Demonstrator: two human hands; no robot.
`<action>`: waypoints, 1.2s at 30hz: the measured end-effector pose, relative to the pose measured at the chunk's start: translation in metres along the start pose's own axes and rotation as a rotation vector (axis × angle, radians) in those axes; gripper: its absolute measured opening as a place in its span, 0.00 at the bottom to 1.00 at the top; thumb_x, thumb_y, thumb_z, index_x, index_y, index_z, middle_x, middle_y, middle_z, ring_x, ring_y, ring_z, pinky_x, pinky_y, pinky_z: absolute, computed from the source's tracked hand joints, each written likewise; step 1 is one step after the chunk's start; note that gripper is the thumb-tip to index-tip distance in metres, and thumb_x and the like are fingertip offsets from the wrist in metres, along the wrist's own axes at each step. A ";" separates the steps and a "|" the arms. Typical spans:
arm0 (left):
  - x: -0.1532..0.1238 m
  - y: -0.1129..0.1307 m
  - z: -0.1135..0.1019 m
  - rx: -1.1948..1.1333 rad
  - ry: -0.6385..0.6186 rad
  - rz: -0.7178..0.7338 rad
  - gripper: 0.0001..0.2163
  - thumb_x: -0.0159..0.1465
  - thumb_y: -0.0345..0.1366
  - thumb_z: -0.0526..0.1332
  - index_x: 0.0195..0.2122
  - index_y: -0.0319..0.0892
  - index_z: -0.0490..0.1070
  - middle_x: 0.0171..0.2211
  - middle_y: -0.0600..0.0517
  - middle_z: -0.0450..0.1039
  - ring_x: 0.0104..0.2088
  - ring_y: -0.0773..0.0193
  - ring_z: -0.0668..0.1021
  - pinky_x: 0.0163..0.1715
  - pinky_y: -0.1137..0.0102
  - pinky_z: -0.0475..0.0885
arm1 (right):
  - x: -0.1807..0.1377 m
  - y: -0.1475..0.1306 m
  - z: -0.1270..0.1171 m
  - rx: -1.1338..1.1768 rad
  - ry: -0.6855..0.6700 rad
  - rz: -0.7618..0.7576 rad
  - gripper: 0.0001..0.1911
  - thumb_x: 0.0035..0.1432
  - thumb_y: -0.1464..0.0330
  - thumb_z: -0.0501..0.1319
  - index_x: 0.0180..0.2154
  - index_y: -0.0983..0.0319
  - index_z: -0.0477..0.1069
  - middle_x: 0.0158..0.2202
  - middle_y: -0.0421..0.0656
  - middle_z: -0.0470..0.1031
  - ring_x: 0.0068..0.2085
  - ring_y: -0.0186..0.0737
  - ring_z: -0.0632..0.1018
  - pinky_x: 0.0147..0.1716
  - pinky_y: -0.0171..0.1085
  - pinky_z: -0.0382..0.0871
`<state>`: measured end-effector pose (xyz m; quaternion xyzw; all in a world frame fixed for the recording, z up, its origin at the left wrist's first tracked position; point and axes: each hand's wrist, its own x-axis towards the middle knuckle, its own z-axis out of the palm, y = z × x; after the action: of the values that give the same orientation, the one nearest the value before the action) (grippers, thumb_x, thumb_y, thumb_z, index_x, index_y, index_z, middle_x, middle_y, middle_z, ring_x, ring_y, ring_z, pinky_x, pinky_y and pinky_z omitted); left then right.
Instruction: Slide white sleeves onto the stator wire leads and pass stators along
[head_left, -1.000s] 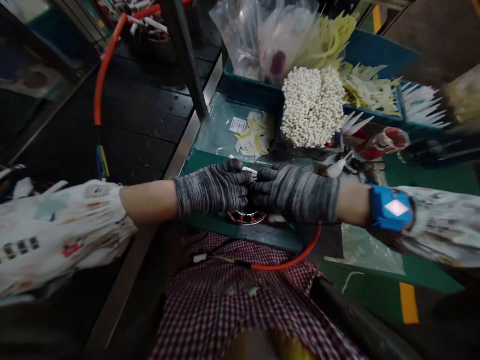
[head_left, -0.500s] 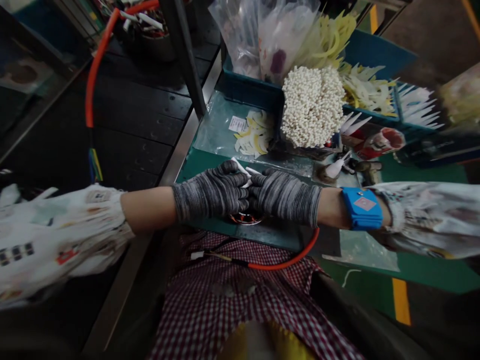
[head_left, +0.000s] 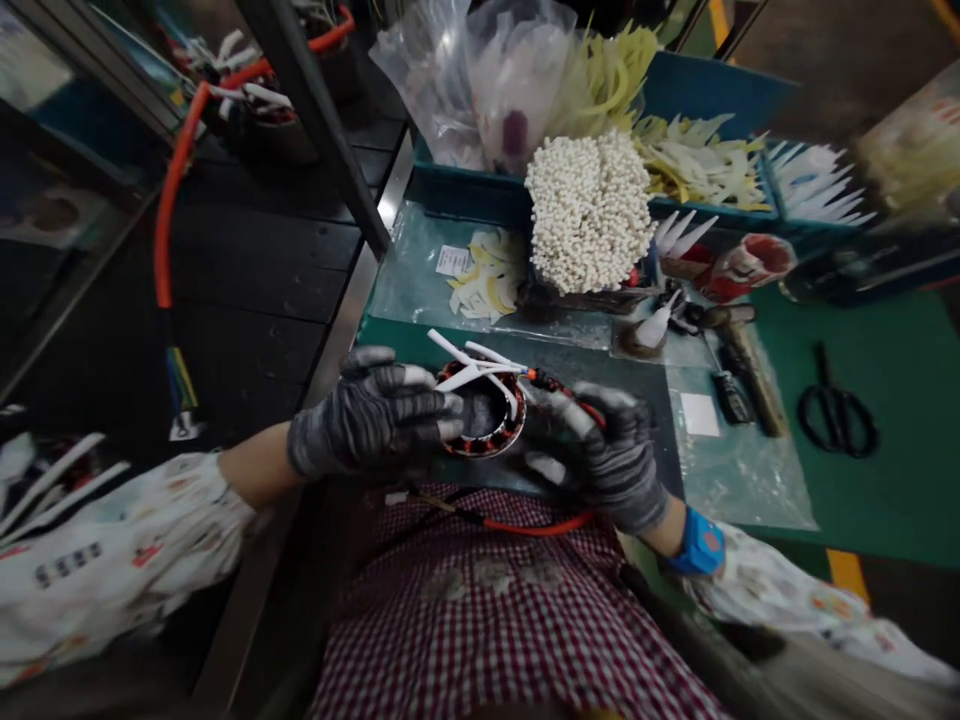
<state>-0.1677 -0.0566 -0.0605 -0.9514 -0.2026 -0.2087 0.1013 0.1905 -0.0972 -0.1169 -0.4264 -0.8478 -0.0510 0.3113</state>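
The stator ring [head_left: 484,425] sits between my hands at the near edge of the green table [head_left: 885,500], over my lap. My left hand [head_left: 367,420] clamps its rim so the white sleeved leads [head_left: 469,365] stand free; my right hand [head_left: 611,455] closes on the far side by the orange cable [head_left: 532,525]. My gloves hide much of the windings, and blur smears the bins behind.

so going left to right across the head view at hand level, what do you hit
orange cable → left hand → round wound stator → right hand → blue wristband → black scissors
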 end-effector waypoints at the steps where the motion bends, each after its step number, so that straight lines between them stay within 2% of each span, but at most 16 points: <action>1: 0.008 0.005 -0.001 -0.006 0.002 -0.047 0.15 0.77 0.53 0.62 0.56 0.58 0.82 0.52 0.61 0.89 0.51 0.56 0.80 0.77 0.56 0.50 | -0.011 -0.003 0.002 -0.020 0.027 0.094 0.34 0.67 0.49 0.73 0.68 0.53 0.72 0.62 0.55 0.77 0.62 0.65 0.76 0.62 0.64 0.72; 3: 0.029 0.019 0.002 -0.028 -0.008 -0.134 0.20 0.75 0.60 0.62 0.57 0.55 0.82 0.52 0.56 0.88 0.54 0.52 0.80 0.74 0.52 0.57 | -0.026 -0.008 0.006 -0.043 0.067 0.183 0.34 0.63 0.47 0.75 0.64 0.53 0.76 0.65 0.57 0.74 0.66 0.71 0.72 0.68 0.71 0.66; 5: 0.052 0.037 0.012 -0.066 -0.043 -0.194 0.22 0.75 0.59 0.62 0.61 0.53 0.80 0.55 0.51 0.87 0.56 0.48 0.81 0.69 0.48 0.65 | -0.030 -0.010 0.007 -0.065 0.084 0.213 0.24 0.62 0.50 0.76 0.55 0.52 0.79 0.68 0.55 0.73 0.70 0.72 0.69 0.71 0.73 0.62; 8: 0.078 0.062 0.033 -0.090 -0.070 -0.254 0.19 0.77 0.49 0.63 0.63 0.49 0.78 0.58 0.47 0.86 0.59 0.44 0.82 0.65 0.45 0.72 | -0.026 -0.009 0.001 -0.022 0.063 0.263 0.11 0.65 0.56 0.74 0.45 0.52 0.82 0.72 0.50 0.70 0.73 0.70 0.67 0.73 0.75 0.60; 11: 0.093 0.073 0.047 -0.015 -0.001 -0.258 0.13 0.78 0.35 0.60 0.58 0.48 0.81 0.52 0.48 0.87 0.58 0.48 0.84 0.62 0.49 0.75 | -0.019 -0.003 -0.016 0.257 -0.029 0.329 0.08 0.67 0.60 0.72 0.44 0.54 0.83 0.74 0.51 0.68 0.72 0.67 0.71 0.71 0.71 0.69; 13: 0.098 0.071 0.048 -0.005 0.039 -0.234 0.13 0.79 0.32 0.58 0.54 0.49 0.83 0.49 0.50 0.88 0.57 0.50 0.84 0.62 0.49 0.75 | -0.015 0.001 -0.032 0.447 -0.093 0.367 0.08 0.69 0.61 0.70 0.47 0.55 0.82 0.72 0.53 0.69 0.69 0.62 0.76 0.66 0.64 0.78; 15: 0.103 0.060 0.044 -0.071 0.030 -0.226 0.11 0.79 0.33 0.60 0.52 0.50 0.83 0.48 0.52 0.88 0.58 0.49 0.84 0.65 0.46 0.74 | -0.009 0.002 -0.047 0.512 -0.092 0.350 0.13 0.69 0.60 0.71 0.53 0.55 0.81 0.71 0.54 0.71 0.69 0.61 0.77 0.64 0.61 0.81; 18: 0.113 0.035 0.036 -0.284 -0.065 -0.206 0.10 0.78 0.37 0.63 0.50 0.48 0.85 0.45 0.49 0.87 0.55 0.50 0.84 0.62 0.48 0.77 | 0.004 -0.003 -0.065 0.505 -0.077 0.125 0.30 0.67 0.56 0.76 0.66 0.51 0.77 0.69 0.53 0.76 0.68 0.63 0.80 0.64 0.60 0.83; 20: 0.119 0.018 0.031 -0.450 -0.196 -0.166 0.10 0.77 0.40 0.64 0.49 0.48 0.87 0.47 0.47 0.86 0.52 0.51 0.84 0.54 0.55 0.80 | 0.015 -0.012 -0.070 0.566 -0.144 0.076 0.25 0.71 0.59 0.73 0.67 0.49 0.77 0.61 0.48 0.84 0.58 0.55 0.87 0.59 0.52 0.87; 23: 0.122 0.007 0.026 -0.568 -0.311 -0.181 0.14 0.74 0.45 0.65 0.52 0.46 0.87 0.50 0.44 0.84 0.51 0.51 0.84 0.50 0.58 0.80 | 0.025 -0.021 -0.066 0.692 -0.180 0.178 0.12 0.77 0.68 0.66 0.57 0.49 0.82 0.47 0.40 0.90 0.43 0.42 0.91 0.45 0.38 0.90; 25: 0.118 0.013 0.023 -0.522 -0.214 -0.259 0.20 0.74 0.47 0.65 0.61 0.41 0.82 0.50 0.42 0.85 0.52 0.50 0.85 0.54 0.56 0.80 | 0.024 -0.022 -0.060 0.728 -0.086 0.184 0.07 0.75 0.67 0.69 0.51 0.51 0.82 0.44 0.39 0.90 0.40 0.42 0.91 0.41 0.37 0.90; 27: 0.110 0.028 0.020 -0.410 -0.059 -0.309 0.24 0.77 0.49 0.61 0.67 0.41 0.76 0.50 0.43 0.86 0.53 0.49 0.85 0.65 0.48 0.76 | 0.018 -0.021 -0.052 0.730 0.043 0.224 0.05 0.72 0.67 0.72 0.48 0.52 0.81 0.44 0.41 0.90 0.41 0.44 0.91 0.41 0.39 0.90; 30: 0.098 0.054 0.018 -0.223 0.049 -0.270 0.25 0.80 0.56 0.55 0.61 0.43 0.78 0.53 0.43 0.88 0.55 0.44 0.87 0.79 0.33 0.57 | 0.009 -0.021 -0.041 0.735 0.131 0.341 0.06 0.71 0.65 0.73 0.47 0.51 0.79 0.44 0.42 0.90 0.43 0.48 0.92 0.42 0.44 0.91; 32: 0.094 0.070 0.023 -0.152 0.082 -0.280 0.25 0.78 0.58 0.58 0.57 0.41 0.79 0.54 0.42 0.88 0.56 0.41 0.87 0.81 0.31 0.51 | 0.010 -0.024 -0.035 0.745 0.142 0.375 0.06 0.70 0.63 0.73 0.46 0.50 0.79 0.43 0.41 0.89 0.42 0.50 0.92 0.42 0.47 0.92; 34: 0.093 0.081 0.034 -0.101 0.134 -0.337 0.19 0.78 0.48 0.62 0.58 0.39 0.78 0.55 0.40 0.87 0.58 0.43 0.87 0.81 0.35 0.57 | 0.018 -0.030 -0.028 0.751 0.205 0.426 0.06 0.71 0.62 0.72 0.45 0.50 0.77 0.42 0.41 0.89 0.42 0.51 0.91 0.42 0.49 0.92; 36: 0.092 0.087 0.047 -0.044 0.182 -0.374 0.15 0.76 0.36 0.63 0.61 0.37 0.75 0.58 0.38 0.86 0.61 0.47 0.86 0.76 0.42 0.70 | 0.030 -0.037 -0.017 0.717 0.341 0.495 0.05 0.73 0.60 0.69 0.45 0.49 0.75 0.39 0.41 0.86 0.41 0.51 0.90 0.44 0.53 0.92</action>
<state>-0.0372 -0.0896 -0.0712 -0.8764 -0.3610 -0.3133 0.0582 0.1577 -0.1061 -0.0793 -0.4668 -0.6213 0.2518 0.5768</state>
